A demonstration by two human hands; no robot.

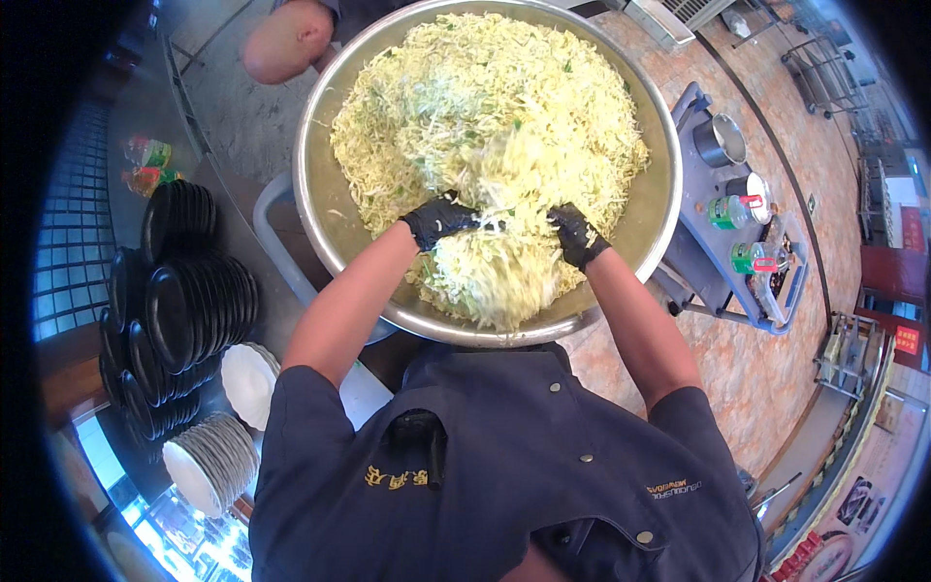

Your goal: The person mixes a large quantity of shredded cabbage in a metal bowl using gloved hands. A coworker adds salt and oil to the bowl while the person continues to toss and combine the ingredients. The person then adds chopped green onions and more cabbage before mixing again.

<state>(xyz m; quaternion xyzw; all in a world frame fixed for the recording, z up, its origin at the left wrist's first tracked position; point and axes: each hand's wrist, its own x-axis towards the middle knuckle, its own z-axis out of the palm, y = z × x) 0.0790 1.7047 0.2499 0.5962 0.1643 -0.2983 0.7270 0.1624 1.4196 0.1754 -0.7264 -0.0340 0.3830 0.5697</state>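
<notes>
A large, round metal basin (320, 240) holds a heaped mass of pale yellow shreds (494, 87) that look like cabbage, flecked with green pieces. My left hand (440, 218), in a black glove, reaches into the near part of the heap. Opposite it, my right hand (578, 236), gloved the same way, dips in from the right with bits of shred stuck to the glove. Between and in front of my hands, the shreds are blurred by motion. Fingertips of both hands are partly hidden, so their grip is unclear.
Left, a counter bears stacked black plates (200, 313) and white plates (211, 465). A blue-grey cart (698, 240) at right carries metal pots (720, 140), green-labelled bottles (729, 212) and a tray (796, 269). Another person's head (287, 42) is beyond the basin's far left rim.
</notes>
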